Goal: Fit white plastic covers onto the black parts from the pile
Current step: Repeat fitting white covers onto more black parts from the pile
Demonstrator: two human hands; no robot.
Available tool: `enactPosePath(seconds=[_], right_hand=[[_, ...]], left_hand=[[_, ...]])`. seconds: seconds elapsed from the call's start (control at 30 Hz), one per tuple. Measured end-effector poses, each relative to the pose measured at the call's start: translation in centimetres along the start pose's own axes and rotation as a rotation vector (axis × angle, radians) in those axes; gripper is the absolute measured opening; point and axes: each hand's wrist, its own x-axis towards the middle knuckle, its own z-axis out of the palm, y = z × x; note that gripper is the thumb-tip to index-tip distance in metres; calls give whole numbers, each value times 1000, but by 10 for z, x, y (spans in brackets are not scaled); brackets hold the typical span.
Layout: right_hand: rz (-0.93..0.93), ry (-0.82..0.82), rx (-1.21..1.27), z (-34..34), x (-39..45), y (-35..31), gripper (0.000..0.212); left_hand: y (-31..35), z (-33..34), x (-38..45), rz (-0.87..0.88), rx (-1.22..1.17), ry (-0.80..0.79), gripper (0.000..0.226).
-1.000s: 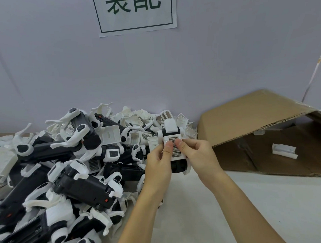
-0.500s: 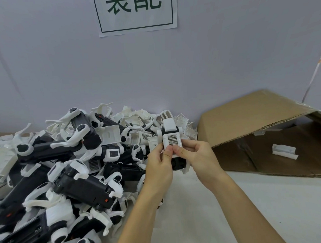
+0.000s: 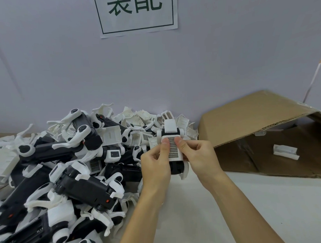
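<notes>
**Two hands closed around one black part with its white cover**

Two bare hands are held side by side above the pale table (image 3: pixel 249 200), just in front of the pile (image 3: pixel 66 170). A single black part (image 3: pixel 176 167) is gripped between them, clear of the table surface and tilted slightly away from the camera. The left hand (image 3: pixel 155 165) is wrapped around the part's left side, and its thumb is pressed onto the white cover (image 3: pixel 173 148) near the cover's upper left corner. The right hand (image 3: pixel 199 156) is closed on the right side, its thumb laid on the cover's upper right corner. The thumbs are set close together but apart, with the gridded vent of the cover visible between them. The cover is seated flat on the top face of the part; whether it is fully clipped in cannot be told. A white leg is seen protruding below the part on its right.

The pile of black parts and loose white covers is heaped to the left against the grey wall (image 3: pixel 208 65). An opened cardboard box (image 3: pixel 247 122) is lying on its side at the right, and one white piece (image 3: pixel 286 151) is resting inside it. A printed paper sign (image 3: pixel 136 13) is fixed to the wall above.
</notes>
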Motion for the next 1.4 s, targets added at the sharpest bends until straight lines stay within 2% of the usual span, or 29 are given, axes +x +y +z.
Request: enactPosePath(seconds=[0.1,0.23,0.37,0.4,0.47,0.53,0.6,0.67,0.8,0.83,0.93,1.0,1.07,1.2,1.33,1.4], right_hand=[[-26,-4,-58,2,0,-1,25],[-122,124,-351,2,3,-2,30],[-168,-113,-588,-3,3,-3,35],[-193,-117,-642,-4,3,-1,38],[-244,-26,-647,-6,3,3,28],[-253,109,-561,-8,5,5,16],[-213,245,-467,-14,8,4,17],[-155,297,-394,-24,11,2,20],[-108,172,-311,-36,11,5,17],[-104,151,-281,-36,10,5,16],[-81,37,-184,-38,7,1,10],[-63,-81,-173,-42,6,-1,36],[-84,-176,-194,-44,2,-4,51],[-158,-239,-274,-43,0,-10,56],[-184,-207,-554,-46,2,-12,65],[-195,-205,-650,-49,3,-12,59]], left_hand=[[-2,-2,3,-34,-16,4,43],[-6,2,7,-120,-132,17,35],[-1,3,8,-243,-332,-57,38],[0,3,7,-272,-374,-95,39],[1,4,7,-269,-400,-140,46],[-1,4,6,-203,-325,-164,52],[-2,0,5,-115,-256,-148,43],[-2,-2,5,-48,-221,-87,32],[-4,-4,8,43,-82,115,6],[-3,-4,8,31,-79,142,5],[-2,-6,9,-33,-137,119,29],[0,-5,9,-72,-144,90,42],[-1,-6,8,-70,-109,106,45],[-1,-9,7,38,-39,173,30],[-2,-10,7,71,-12,237,23],[-2,-10,6,75,-10,252,19]])
